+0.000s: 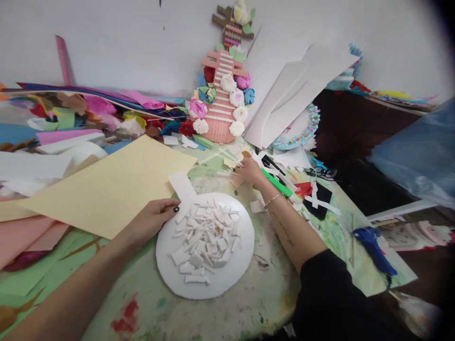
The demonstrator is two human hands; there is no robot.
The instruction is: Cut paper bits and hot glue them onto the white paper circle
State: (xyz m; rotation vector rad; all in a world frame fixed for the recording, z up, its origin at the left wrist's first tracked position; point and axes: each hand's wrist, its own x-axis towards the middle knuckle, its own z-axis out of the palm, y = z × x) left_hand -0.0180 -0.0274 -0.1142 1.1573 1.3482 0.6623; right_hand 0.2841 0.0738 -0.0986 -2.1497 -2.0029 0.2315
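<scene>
A round white foam disc (227, 277) lies on the paint-stained table, covered with several glued white foam shards (208, 237). My left hand (152, 219) rests at the disc's left rim, fingers curled, thumb and fingertips against its edge beside a white foam strip (183, 188). My right hand (249, 171) reaches beyond the disc to the scrap pile, its fingers closed on small tan and white paper bits; what they grip is too small to name. A bracelet (273, 199) circles that wrist.
A large cream sheet (110, 189) lies left of the disc, over pink sheets. A paper guitar with flowers (223, 102) leans on the wall. White boards (284, 90), green-handled cutter (277, 183), scissors (272, 163) and a blue glue gun (373, 246) sit to the right.
</scene>
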